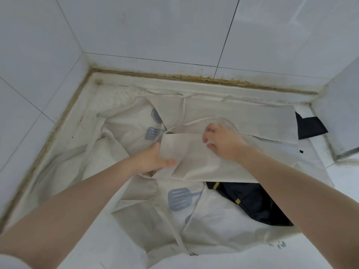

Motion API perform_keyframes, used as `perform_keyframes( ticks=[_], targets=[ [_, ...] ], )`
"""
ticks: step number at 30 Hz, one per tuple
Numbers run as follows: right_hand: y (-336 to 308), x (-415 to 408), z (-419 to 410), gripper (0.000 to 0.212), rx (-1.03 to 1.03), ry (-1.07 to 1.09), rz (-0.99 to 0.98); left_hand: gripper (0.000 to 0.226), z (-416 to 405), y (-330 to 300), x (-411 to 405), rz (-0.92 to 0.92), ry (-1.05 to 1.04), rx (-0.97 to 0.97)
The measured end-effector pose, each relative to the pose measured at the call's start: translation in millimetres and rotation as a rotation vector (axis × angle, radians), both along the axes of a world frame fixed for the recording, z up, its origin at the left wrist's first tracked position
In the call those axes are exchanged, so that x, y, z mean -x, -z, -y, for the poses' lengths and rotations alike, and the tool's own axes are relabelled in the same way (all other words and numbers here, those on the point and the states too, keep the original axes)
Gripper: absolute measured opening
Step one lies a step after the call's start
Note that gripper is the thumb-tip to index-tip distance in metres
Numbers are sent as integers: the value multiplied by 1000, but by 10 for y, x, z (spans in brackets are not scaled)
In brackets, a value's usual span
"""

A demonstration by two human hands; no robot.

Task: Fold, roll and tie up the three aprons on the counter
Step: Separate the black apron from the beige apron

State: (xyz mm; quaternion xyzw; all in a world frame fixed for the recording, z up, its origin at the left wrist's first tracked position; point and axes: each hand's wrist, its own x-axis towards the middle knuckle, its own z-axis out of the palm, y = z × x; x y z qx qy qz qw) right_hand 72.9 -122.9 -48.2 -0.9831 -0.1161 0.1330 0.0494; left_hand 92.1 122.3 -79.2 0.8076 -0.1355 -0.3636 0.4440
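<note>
1. Plain cream apron (196,152): uppermost of the heap, mid-tabletop. A narrow panel of it is doubled over between the two hands. Judged to be in its first fold; not rolled, not tied.
2. Printed apron (186,216): white with grey utensil motifs, spread loose beneath the cream one and reaching the near edge. Unfolded, untouched.
3. Dark apron (252,202): navy, crumpled, partly buried near the right forearm; a further dark corner shows at far right, and whether it is the same garment cannot be told. Unfolded.
4. Ties (182,109): thin cream strap trailing loose toward the back wall; no knot visible anywhere.
5. Left hand (153,160): fingers curled round the left end of the folded panel, thumb on top.
6. Right hand (219,140): fingers bent, pinching the panel's upper edge.
7. Tabletop (91,113): white, walled corner.
8. Tally, as judged: none of three finished; all rolling and tying remains.
</note>
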Motion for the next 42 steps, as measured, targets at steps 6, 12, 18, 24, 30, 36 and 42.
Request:
perform_keyframes(
  ticks=[6,12,18,24,30,36,42],
  targets=[
    [258,113,-133,66,8,75,-348,22,-229,-6,-59,84,477,-481],
    [229,338,-105,79,42,144,-408,33,-495,-87,17,174,-155,-119],
    [315,507,-38,80,-21,148,-408,29,-220,-21,232,680,128,-1029],
    [223,679,267,36,-109,202,-123,30,756,-40,458,852,460,-610],
    [86,893,979,30,-194,610,183,58,1395,127,604,720,538,-580],
    [-16,1179,1780,44,-112,1140,-167,74,1715,108,489,575,474,-806],
    [-46,1168,2099,42,-292,1115,-374,34,2107,-82,419,777,408,-513]
  ],
)
